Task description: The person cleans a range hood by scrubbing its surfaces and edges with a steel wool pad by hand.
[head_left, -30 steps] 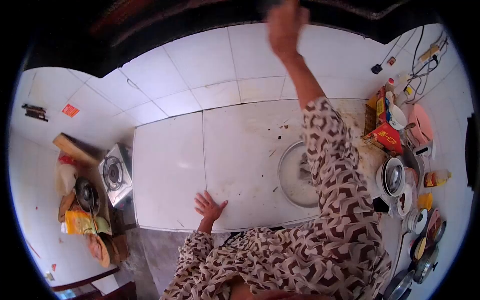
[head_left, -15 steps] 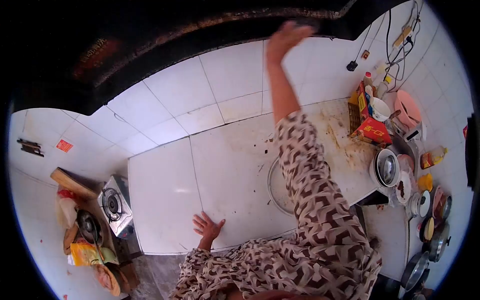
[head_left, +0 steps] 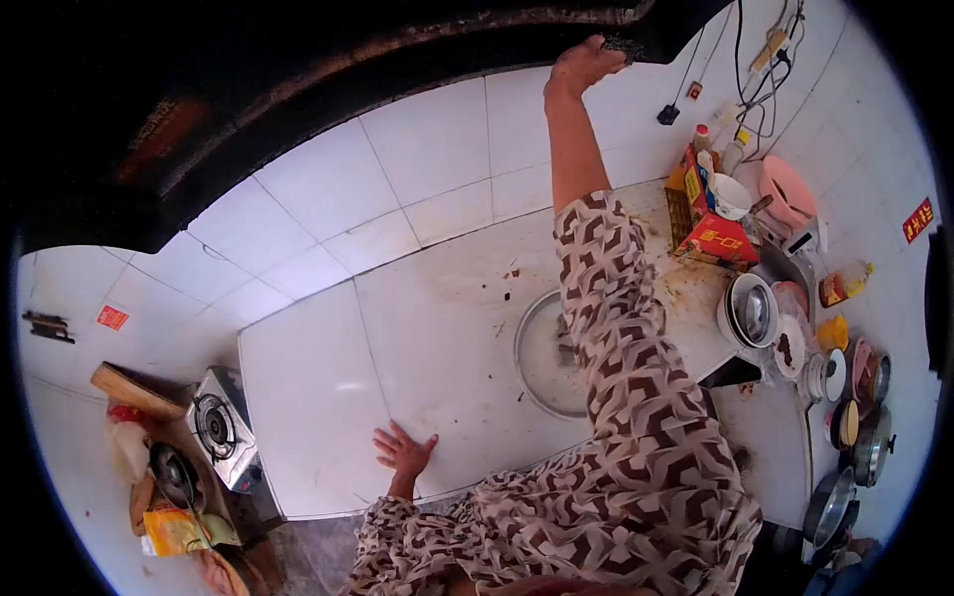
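Note:
My right hand (head_left: 588, 66) is raised at the top, its fingers around a dark grey mesh scrubber (head_left: 624, 48), which touches the lower edge of the black range hood (head_left: 397, 65). Flat on the white countertop (head_left: 298, 397), near its front edge, rests my left hand (head_left: 404, 449), fingers spread and holding nothing. A round metal basin (head_left: 527, 372) with cloudy liquid and something dark inside sits on the counter, partly hidden by my right sleeve.
On the left is a gas stove (head_left: 217, 427) beside a wok (head_left: 174, 475). To the right stand a red box (head_left: 717, 238), a pink basin (head_left: 788, 192), stacked bowls (head_left: 753, 313) and several pans. Cables hang on the wall; dark crumbs dot the counter.
The view has shifted, showing more of the hood. My right hand has moved along the hood's lower edge, and the scrubber shows more clearly. My left hand stays on the counter.

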The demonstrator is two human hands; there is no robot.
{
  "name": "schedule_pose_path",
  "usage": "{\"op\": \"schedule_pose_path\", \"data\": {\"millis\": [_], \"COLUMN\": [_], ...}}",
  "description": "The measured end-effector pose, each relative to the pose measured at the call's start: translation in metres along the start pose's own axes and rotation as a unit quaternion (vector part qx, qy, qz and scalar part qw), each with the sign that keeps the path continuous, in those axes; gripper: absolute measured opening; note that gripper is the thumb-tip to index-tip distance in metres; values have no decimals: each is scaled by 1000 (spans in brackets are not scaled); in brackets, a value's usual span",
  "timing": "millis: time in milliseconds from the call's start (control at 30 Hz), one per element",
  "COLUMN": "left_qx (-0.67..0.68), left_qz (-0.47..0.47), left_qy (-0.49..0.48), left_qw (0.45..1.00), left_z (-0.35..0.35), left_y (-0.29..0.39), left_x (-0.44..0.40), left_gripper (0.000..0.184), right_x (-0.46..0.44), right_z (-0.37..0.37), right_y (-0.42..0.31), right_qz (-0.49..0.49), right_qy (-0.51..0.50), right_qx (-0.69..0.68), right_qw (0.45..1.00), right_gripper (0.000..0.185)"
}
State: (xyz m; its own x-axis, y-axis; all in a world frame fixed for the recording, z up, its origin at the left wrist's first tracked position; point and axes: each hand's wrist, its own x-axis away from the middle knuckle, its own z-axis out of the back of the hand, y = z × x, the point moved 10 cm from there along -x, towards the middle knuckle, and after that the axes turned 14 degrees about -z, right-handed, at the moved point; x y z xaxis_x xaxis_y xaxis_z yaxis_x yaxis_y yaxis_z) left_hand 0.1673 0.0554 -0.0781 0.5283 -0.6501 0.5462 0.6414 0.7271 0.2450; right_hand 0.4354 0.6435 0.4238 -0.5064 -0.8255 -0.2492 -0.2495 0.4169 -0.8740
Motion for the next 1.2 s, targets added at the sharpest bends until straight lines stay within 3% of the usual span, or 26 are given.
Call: {"op": "schedule_pose_path", "data": {"millis": [167,300,400,467,533,633,700,767,867,900,967,1033,1067,1167,1200], "left_qx": [-14,-25,-10,-12,-8,-52,-54,-31,-2,-9,-22,-24,-19,-27,13], "left_qz": [-7,-20,-4,-2,-3,-7,-16,-22,-3,-4,-4,-3,0,-13,3], "left_qy": [5,27,15,19,10,41,54,55,24,23,18,25,30,43,24], "left_qw": [1000,999,1000,1000,1000,998,997,998,1000,1000,1000,999,999,999,1000], "left_z": [-6,-9,-4,-5,1,-2,-14,-9,-4,-2,-3,-1,-2,-2,-1], "left_y": [-10,-8,-7,-7,-1,-16,-17,-16,-7,-6,-9,-8,-6,-6,-5], "left_x": [-8,-11,-4,-7,-5,-14,-17,-13,-7,-8,-10,-7,-7,-7,-5], "left_gripper": [126,126,126,126,126,128,128,128,126,126,125,125,124,126,125], "right_x": [79,-18,-39,-15,65,13,-63,-90,-39,-18,19,-22,-45,-79,-66], "right_z": [-50,2,5,-12,-40,-21,13,24,2,-38,-40,-2,22,32,28], "right_y": [-7,-8,1,2,-23,-15,6,20,2,33,13,-6,-16,-7,-7], "right_qz": [124,6,-40,59,154,58,11,-101,-7,120,121,49,44,-12,-1], "right_qy": [-40,1,-14,10,-64,-64,7,-63,-22,-23,-77,-31,47,-71,-55], "right_qx": [108,67,21,26,87,55,6,-65,52,118,100,73,44,47,82], "right_qw": [986,998,999,998,982,995,1000,991,998,985,985,996,997,996,995], "right_gripper": [71,72,74,75,79,86,84,83,83,88,89,89,81,82,81]}}
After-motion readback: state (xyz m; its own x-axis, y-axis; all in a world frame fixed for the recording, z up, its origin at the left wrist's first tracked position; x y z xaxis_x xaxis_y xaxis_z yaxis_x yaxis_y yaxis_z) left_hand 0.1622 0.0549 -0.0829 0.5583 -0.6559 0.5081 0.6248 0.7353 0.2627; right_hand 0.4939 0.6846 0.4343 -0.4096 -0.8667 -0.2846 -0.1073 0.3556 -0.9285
